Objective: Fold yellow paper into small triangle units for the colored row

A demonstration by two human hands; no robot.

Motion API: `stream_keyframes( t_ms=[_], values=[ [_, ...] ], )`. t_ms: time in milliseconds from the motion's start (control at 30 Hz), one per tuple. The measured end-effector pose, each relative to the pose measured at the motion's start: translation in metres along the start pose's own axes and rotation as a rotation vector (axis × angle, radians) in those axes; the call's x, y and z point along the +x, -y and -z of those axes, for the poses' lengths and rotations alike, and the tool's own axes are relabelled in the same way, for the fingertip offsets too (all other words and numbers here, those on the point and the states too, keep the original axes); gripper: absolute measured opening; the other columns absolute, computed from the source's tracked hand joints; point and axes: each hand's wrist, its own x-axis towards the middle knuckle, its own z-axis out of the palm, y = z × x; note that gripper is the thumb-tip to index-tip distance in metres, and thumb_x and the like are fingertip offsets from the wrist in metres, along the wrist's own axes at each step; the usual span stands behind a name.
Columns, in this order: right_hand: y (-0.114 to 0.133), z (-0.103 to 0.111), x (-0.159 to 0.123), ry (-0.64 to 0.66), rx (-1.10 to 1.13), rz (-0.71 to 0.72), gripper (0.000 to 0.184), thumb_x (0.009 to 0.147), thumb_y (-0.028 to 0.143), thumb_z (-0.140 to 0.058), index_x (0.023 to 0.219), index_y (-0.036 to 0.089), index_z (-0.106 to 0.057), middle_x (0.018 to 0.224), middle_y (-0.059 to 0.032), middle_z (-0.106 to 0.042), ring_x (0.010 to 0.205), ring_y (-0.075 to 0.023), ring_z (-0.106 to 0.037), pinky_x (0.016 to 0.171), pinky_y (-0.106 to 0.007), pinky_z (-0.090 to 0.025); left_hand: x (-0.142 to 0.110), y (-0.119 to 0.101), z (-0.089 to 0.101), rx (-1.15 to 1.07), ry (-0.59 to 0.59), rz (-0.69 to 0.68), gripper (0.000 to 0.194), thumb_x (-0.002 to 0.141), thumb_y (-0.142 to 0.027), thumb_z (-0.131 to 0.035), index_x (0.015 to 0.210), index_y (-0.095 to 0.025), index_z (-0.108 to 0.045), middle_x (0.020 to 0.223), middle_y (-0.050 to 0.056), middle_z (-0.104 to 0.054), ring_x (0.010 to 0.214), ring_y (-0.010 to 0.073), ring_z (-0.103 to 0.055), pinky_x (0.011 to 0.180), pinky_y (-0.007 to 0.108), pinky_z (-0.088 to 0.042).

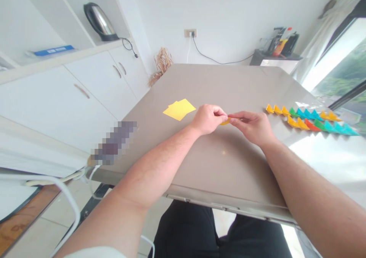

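1. Small yellow paper piece (pixel 225 122): pinched in the grip of left hand (pixel 208 118) and right hand (pixel 254 127), right of flat yellow paper sheets (pixel 180 110); folding appears unfinished.
2. Multicoloured folded-paper rows (pixel 312 125): well right of sheets, apparently done.
3. Sheets: flat, apparently remaining.

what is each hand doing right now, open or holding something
Left hand: closed, pinch grip on a small yellow paper piece.
Right hand: closed, pinch grip on the same piece's other side.
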Motion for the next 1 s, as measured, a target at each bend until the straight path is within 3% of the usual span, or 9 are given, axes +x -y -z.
stream_keyframes(
  t_ms=[200, 567, 733, 900, 1000],
  values=[
    [0.001, -0.001, 0.000, -0.077, -0.124, -0.003, 0.016, 0.079, 0.034, -0.070, 0.075, 0.021, -0.078, 0.068, -0.0014, -0.074, 0.052, -0.0122, -0.052, 0.052, -0.027, -0.040, -0.001, 0.003, -0.006, -0.063, 0.013, -0.010, 0.012, 0.079, -0.031, -0.074, 0.077, -0.020, -0.075, 0.082, 0.003, -0.077, 0.080, 0.0177, -0.070, 0.073, 0.031, -0.053],
    [0.002, 0.002, 0.000, -0.082, -0.081, -0.046, 0.017, 0.079, 0.036, -0.070, 0.077, 0.020, -0.077, 0.074, -0.0046, -0.076, 0.058, -0.0153, -0.058, 0.054, -0.029, -0.042, -0.001, -0.003, -0.002, -0.011, -0.025, 0.030, 0.007, 0.080, -0.023, -0.071, 0.074, -0.020, -0.075, 0.083, 0.004, -0.077, 0.080, 0.0181, -0.070, 0.074, 0.032, -0.052],
    [0.000, 0.003, 0.003, -0.094, -0.042, -0.065, 0.017, 0.078, 0.035, -0.071, 0.077, 0.019, -0.076, 0.073, -0.0051, -0.076, 0.062, -0.0171, -0.061, 0.058, -0.030, -0.045, 0.001, -0.003, 0.001, -0.072, -0.044, 0.029, 0.011, 0.076, -0.027, -0.076, 0.084, -0.021, -0.078, 0.090, 0.003, -0.079, 0.085, 0.0183, -0.070, 0.079, 0.032, -0.053],
    [-0.001, 0.004, 0.006, -0.083, 0.053, -0.074, 0.019, 0.079, 0.035, -0.070, 0.077, 0.017, -0.075, 0.072, -0.0051, -0.075, 0.064, -0.0168, -0.063, 0.061, -0.030, -0.045, 0.005, 0.005, 0.004, -0.036, -0.110, 0.044, 0.013, 0.075, -0.034, -0.077, 0.072, -0.020, -0.077, 0.073, 0.002, -0.074, 0.074, 0.0181, -0.065, 0.073, 0.032, -0.049],
    [0.000, 0.004, 0.007, -0.081, 0.070, -0.073, 0.019, 0.078, 0.035, -0.071, 0.075, 0.017, -0.074, 0.071, -0.0044, -0.075, 0.064, -0.0165, -0.062, 0.062, -0.030, -0.045, 0.007, 0.010, 0.005, -0.082, -0.110, 0.053, 0.017, 0.074, -0.037, -0.079, 0.078, -0.021, -0.080, 0.078, 0.003, -0.076, 0.078, 0.0195, -0.067, 0.075, 0.033, -0.050]
  ],
)
